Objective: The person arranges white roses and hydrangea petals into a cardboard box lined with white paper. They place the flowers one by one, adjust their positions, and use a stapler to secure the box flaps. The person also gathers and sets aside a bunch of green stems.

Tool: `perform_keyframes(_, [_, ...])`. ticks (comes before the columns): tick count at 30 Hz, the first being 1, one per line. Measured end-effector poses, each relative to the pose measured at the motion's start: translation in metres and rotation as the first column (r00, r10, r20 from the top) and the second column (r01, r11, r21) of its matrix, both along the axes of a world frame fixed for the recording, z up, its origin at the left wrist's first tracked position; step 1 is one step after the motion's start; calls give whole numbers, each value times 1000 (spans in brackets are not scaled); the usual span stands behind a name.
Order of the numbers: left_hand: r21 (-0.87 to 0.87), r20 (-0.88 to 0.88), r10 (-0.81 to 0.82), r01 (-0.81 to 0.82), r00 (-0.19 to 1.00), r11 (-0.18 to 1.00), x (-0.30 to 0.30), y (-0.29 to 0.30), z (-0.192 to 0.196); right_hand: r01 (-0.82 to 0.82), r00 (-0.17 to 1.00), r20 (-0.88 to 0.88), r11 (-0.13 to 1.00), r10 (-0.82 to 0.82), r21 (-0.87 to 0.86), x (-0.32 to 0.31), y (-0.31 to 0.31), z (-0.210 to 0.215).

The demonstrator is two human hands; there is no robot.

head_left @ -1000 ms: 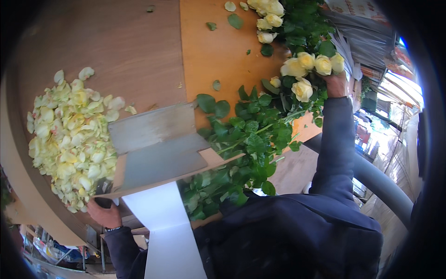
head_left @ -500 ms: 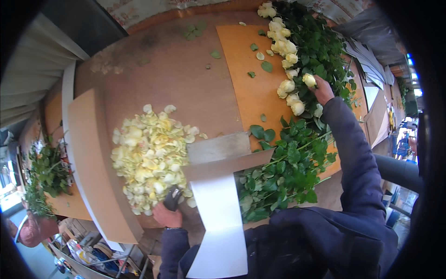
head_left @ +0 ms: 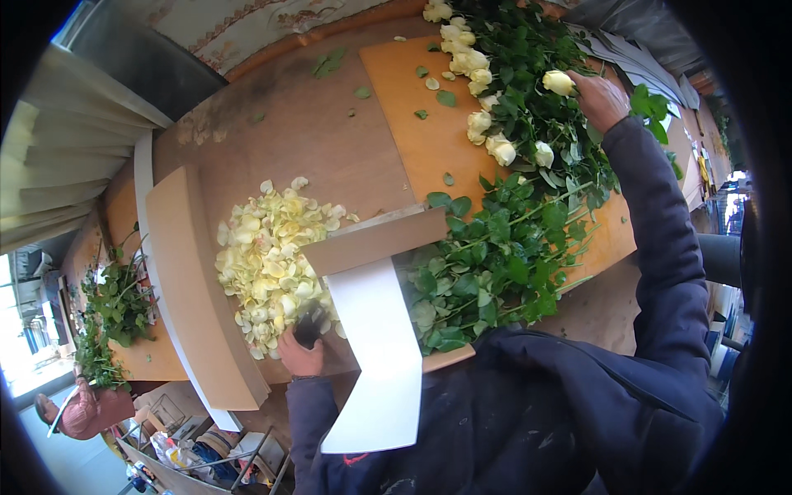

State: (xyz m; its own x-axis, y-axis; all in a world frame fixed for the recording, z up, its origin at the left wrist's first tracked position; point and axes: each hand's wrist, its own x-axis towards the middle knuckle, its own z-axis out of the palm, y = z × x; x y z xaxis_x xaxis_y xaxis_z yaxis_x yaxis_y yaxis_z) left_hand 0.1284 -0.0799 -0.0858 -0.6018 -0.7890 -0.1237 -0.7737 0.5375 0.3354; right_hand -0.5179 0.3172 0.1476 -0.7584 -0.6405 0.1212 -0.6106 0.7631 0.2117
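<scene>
At the upper right, my right hand is closed around the stem of a white rose, just below its bloom. Under that hand lies a pile of leafy white roses, their blooms lined up on the left side. My left hand grips a dark hand tool, shaped somewhat like a stapler but blurred. It rests by the near edge of a heap of cream petals. Between my hands stands a white card strip with a brown cardboard flap across its top.
Cut green stems with leaves lie right of the card. A stack of cardboard sheets stands left of the petals. Loose leaves dot the orange board. Another person is at the far left, near more greenery.
My right hand has lifted the rose up and to the right, away from the row of blooms. My left hand stays by the petals with the tool. The view has shifted slightly.
</scene>
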Motion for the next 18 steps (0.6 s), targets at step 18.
perform_keyframes(18, [79, -902, 89, -39, 423, 996, -206, 235, 355, -441, 859, 117, 836, 499, -327, -62, 9, -13])
